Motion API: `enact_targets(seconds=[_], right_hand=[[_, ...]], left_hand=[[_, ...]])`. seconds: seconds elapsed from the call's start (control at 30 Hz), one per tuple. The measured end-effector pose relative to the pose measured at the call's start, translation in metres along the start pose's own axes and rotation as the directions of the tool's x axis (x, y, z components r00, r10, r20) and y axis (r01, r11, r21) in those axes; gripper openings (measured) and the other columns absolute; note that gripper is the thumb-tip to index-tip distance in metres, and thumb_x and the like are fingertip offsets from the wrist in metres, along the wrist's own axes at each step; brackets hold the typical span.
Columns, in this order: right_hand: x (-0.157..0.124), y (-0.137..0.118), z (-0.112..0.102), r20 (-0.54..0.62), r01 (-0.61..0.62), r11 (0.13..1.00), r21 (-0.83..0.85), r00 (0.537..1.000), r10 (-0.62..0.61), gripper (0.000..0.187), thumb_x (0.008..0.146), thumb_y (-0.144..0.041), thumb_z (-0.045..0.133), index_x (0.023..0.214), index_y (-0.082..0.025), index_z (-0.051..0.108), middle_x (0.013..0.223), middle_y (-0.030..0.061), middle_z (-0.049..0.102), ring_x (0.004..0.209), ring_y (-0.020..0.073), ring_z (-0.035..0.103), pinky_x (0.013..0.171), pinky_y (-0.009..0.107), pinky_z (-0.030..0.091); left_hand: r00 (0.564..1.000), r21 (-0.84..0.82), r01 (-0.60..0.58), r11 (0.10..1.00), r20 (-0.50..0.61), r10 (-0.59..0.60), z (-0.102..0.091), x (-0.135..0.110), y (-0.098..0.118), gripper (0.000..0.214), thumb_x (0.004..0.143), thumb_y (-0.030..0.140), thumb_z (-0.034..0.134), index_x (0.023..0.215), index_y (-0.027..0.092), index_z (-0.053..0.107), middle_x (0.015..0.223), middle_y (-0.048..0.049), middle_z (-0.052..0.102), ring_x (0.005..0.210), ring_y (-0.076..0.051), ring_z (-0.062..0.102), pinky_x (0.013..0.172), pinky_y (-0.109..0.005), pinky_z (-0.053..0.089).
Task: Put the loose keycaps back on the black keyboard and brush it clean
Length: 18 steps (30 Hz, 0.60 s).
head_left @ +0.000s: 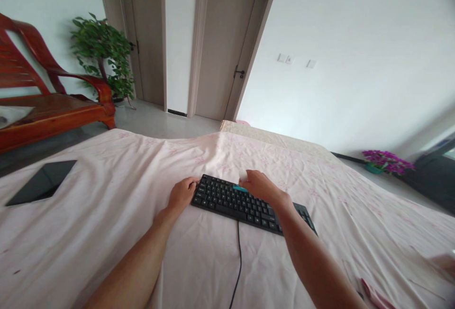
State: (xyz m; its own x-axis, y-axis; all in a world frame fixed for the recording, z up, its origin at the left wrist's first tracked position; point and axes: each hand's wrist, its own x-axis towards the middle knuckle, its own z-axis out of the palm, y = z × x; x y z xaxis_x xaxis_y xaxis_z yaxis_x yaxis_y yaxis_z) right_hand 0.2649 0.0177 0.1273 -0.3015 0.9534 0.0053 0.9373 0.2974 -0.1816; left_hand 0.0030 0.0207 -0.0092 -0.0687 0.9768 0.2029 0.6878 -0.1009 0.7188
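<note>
A black keyboard (pixel 227 200) lies at a slant on the pink cloth, its cable (pixel 239 257) running toward me. At its left end, my left hand (pixel 183 193) is closed on the edge, thumb and fingers against the side. Over the upper middle keys, my right hand (pixel 261 185) is closed around a small white and teal brush (pixel 240 188). The white part sticks up past the fingers and the teal part is down at the keys; my hand hides the rest. My right forearm covers some keys on the right side.
A dark tablet (pixel 44 183) lies on the pale pink flowered cloth (pixel 142 167) to the left. Beyond are a wooden bench (pixel 60 105), a leafy plant (pixel 101 50) and doors (pixel 227 43). Purple flowers (pixel 386 161) stand at the right; a pink item (pixel 377 295) lies near front right.
</note>
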Motion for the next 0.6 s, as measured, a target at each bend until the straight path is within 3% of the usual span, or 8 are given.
enact_targets(seconds=[0.1,0.17,0.23,0.3,0.43,0.5,0.6], right_hand=[[-0.011,0.011,-0.013,0.039,-0.044,0.974,-0.221,0.998,0.054,0.020,0.081,-0.024,0.050,0.081,-0.011,0.065,0.085,0.0145,0.066,0.076,0.0200,0.060,0.063,0.027,0.035],[-0.016,0.014,-0.020,0.008,-0.076,0.966,-0.245,0.997,0.080,0.021,0.082,-0.025,0.050,0.081,-0.011,0.065,0.084,0.0144,0.066,0.077,0.0205,0.060,0.063,0.027,0.036],[-0.020,0.014,-0.023,-0.041,-0.076,0.988,-0.134,0.997,0.071,0.025,0.084,-0.030,0.049,0.079,-0.012,0.065,0.078,0.0106,0.065,0.074,0.0188,0.059,0.062,0.026,0.036],[-0.025,0.009,-0.022,-0.086,0.010,0.997,0.079,0.996,-0.004,0.027,0.085,-0.034,0.048,0.078,-0.015,0.065,0.073,0.0055,0.064,0.070,0.0158,0.057,0.061,0.024,0.036],[-0.032,-0.007,-0.007,-0.160,0.225,0.864,0.451,0.972,-0.170,0.028,0.087,-0.034,0.045,0.082,-0.017,0.066,0.078,0.0010,0.064,0.067,0.0118,0.054,0.060,0.022,0.037],[-0.036,-0.010,0.002,-0.149,0.229,0.837,0.497,0.973,-0.178,0.026,0.086,-0.034,0.047,0.082,-0.017,0.066,0.076,0.0006,0.063,0.066,0.0119,0.053,0.059,0.021,0.036],[-0.045,-0.001,0.007,-0.076,0.103,0.909,0.404,0.994,-0.079,0.023,0.084,-0.033,0.050,0.075,-0.016,0.064,0.068,0.0009,0.060,0.065,0.0133,0.053,0.058,0.023,0.035]], left_hand=[[1.000,-0.006,0.003,1.000,0.004,-0.003,-0.001,-0.001,0.001,0.032,0.086,0.026,0.042,0.106,0.026,0.067,0.109,-0.0002,0.069,0.100,-0.017,0.062,0.088,-0.025,0.044],[1.000,-0.003,0.011,1.000,0.006,-0.011,-0.002,-0.002,0.003,0.032,0.086,0.025,0.042,0.106,0.026,0.067,0.109,0.0004,0.069,0.101,-0.017,0.062,0.089,-0.025,0.044],[1.000,0.004,0.024,1.000,0.011,-0.024,-0.002,-0.002,0.004,0.032,0.085,0.024,0.042,0.105,0.027,0.067,0.109,0.0011,0.069,0.101,-0.016,0.062,0.090,-0.025,0.043],[0.999,0.011,0.032,0.999,0.013,-0.032,-0.003,-0.002,0.006,0.032,0.085,0.024,0.042,0.104,0.027,0.067,0.108,0.0014,0.070,0.100,-0.016,0.062,0.089,-0.024,0.044],[1.000,0.033,0.029,0.999,0.004,-0.029,-0.002,-0.003,0.006,0.032,0.085,0.026,0.042,0.105,0.027,0.067,0.108,0.0020,0.070,0.099,-0.016,0.062,0.087,-0.024,0.044],[1.000,0.040,0.015,0.999,0.003,-0.015,-0.002,-0.003,0.004,0.032,0.085,0.027,0.042,0.105,0.027,0.067,0.109,0.0019,0.069,0.100,-0.016,0.062,0.087,-0.024,0.044],[1.000,0.042,0.001,0.999,0.012,-0.002,-0.001,-0.003,0.003,0.032,0.085,0.028,0.042,0.106,0.027,0.067,0.109,0.0014,0.069,0.100,-0.017,0.062,0.087,-0.024,0.044]])
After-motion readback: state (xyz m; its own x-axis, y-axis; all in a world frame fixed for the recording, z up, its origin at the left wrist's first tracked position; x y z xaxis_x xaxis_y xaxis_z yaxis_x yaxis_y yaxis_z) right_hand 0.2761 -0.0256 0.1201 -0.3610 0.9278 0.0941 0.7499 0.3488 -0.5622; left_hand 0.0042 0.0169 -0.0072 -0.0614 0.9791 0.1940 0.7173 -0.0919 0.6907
